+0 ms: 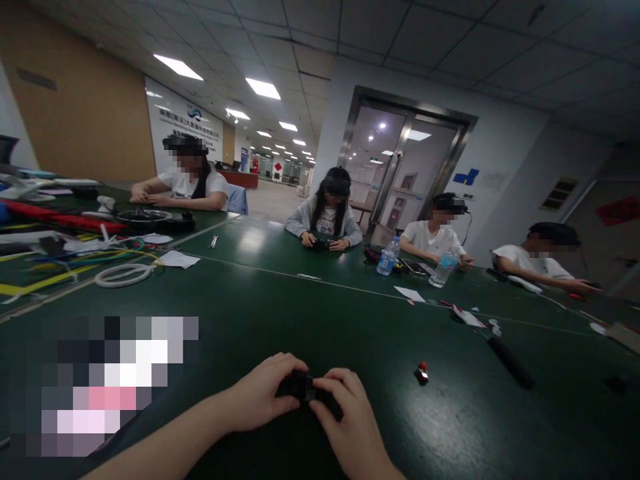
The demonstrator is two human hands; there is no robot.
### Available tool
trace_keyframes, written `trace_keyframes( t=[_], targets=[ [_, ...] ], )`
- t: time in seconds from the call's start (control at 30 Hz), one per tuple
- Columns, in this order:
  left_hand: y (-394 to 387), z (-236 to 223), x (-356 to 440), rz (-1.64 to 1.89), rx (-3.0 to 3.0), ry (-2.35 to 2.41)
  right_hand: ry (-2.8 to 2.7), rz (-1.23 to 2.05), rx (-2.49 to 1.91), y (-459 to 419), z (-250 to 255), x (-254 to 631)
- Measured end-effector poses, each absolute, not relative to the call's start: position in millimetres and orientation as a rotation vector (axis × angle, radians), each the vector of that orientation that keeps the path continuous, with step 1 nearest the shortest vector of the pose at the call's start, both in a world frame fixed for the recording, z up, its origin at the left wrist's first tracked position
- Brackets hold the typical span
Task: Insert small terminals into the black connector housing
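Just above the green table, or resting on it, is a small black object (305,388) with a greyish part in its middle; its kind cannot be made out. My left hand (267,392) has its fingers and thumb closed on the left end. From the other side, my right hand (349,410) pinches the right end, its thumb and index finger near the middle. Much of the object is hidden behind my fingers. To the right of my hands lies a small red and silver item (423,373), touched by neither hand.
Around the green table (240,327) sit several people with their own hands on things. Two water bottles (389,257) stand at the back right. A black-handled tool (510,360) lies at the right. Cables and a white coil (123,275) cover the left. A pixelated patch hides the lower left.
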State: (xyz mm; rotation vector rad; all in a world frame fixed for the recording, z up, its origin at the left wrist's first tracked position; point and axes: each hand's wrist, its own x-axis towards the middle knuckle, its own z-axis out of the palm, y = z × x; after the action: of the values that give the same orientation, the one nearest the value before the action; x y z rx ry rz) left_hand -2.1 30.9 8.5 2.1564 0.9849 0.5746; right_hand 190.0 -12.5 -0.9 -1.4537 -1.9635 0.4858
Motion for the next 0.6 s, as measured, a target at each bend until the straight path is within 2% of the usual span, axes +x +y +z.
trace_keyframes(
  t=[0.6],
  targets=[
    [30.5, 11.6, -1.8, 0.605, 2.170, 0.921, -2.091, 0.489, -1.504, -13.1, 6.2, 184.4]
  ],
)
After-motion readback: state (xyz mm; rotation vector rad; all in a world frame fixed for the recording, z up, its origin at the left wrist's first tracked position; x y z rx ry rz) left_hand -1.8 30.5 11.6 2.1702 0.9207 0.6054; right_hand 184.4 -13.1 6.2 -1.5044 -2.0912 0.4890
